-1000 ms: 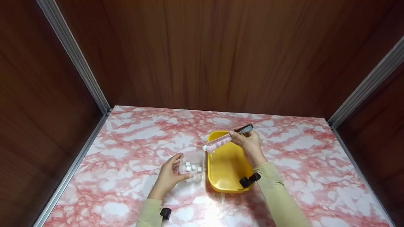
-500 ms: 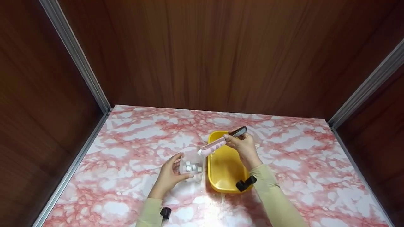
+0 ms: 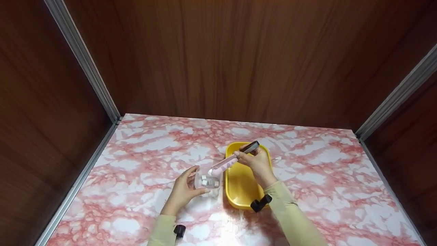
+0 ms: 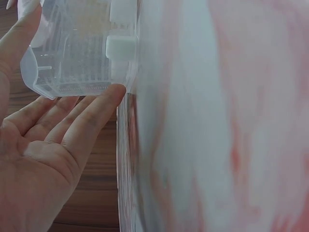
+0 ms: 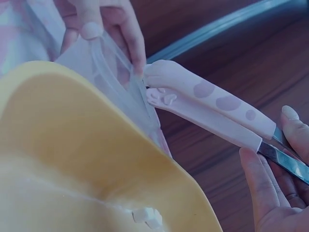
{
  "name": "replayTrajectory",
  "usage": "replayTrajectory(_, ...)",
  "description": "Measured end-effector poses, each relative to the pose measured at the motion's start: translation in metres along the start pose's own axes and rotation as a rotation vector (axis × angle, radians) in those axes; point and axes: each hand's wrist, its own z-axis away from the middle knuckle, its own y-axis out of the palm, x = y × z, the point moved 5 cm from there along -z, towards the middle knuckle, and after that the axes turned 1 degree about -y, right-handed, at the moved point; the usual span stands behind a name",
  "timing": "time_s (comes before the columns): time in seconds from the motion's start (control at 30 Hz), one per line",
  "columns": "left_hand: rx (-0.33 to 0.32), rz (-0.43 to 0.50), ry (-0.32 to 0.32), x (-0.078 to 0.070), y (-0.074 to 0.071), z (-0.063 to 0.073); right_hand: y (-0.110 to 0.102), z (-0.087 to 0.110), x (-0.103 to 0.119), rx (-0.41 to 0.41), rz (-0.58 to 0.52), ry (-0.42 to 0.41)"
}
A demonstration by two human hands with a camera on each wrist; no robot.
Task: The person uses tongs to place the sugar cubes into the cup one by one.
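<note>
My left hand (image 3: 184, 191) grips a small clear plastic box (image 3: 213, 193) between thumb and fingers. Several white cubes (image 3: 204, 180) lie inside it, one of them a pale cube (image 4: 120, 47) showing through the wall in the left wrist view. In my right hand (image 3: 257, 167) is a pair of pink paw-tipped tongs (image 5: 207, 104), pinched at the metal part between thumb and fingers. The tongs' white tips overlap the box's far right side in the head view. In the right wrist view they reach behind its rim, and the tip ends are partly hidden.
A yellow tub (image 3: 243, 191) stands directly right of the box, under my right hand. White cubes (image 5: 147, 217) lie on its floor. The pink-and-white marbled table (image 3: 327, 184) is bounded by dark wood panels (image 3: 218, 61) with metal corner rails (image 3: 85, 65).
My right hand has moved left and slightly toward me, bringing the tongs' tips from the tub's left rim to over the clear box. My left hand and the box have stayed put.
</note>
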Motion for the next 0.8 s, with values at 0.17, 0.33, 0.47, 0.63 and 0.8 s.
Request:
replayTrajectory(0.17,0.001,0.005,0.001,0.000,0.000,0.000,0.003,-0.002,-0.006,0.012,0.020,0.034)
replayTrajectory(0.33,-0.001,0.010,0.006,0.000,0.000,0.000,0.005,0.000,-0.009,0.002,0.042,0.029)
replayTrajectory(0.47,0.001,0.016,0.010,0.000,0.000,0.000,0.007,0.000,-0.011,0.010,0.050,0.023)
replayTrajectory(0.63,0.003,0.013,0.007,0.000,0.000,0.000,0.009,0.001,-0.012,0.011,0.061,0.025)
replayTrajectory(0.8,0.005,-0.001,0.000,-0.001,-0.001,0.001,0.011,0.001,-0.012,0.019,0.054,0.017)
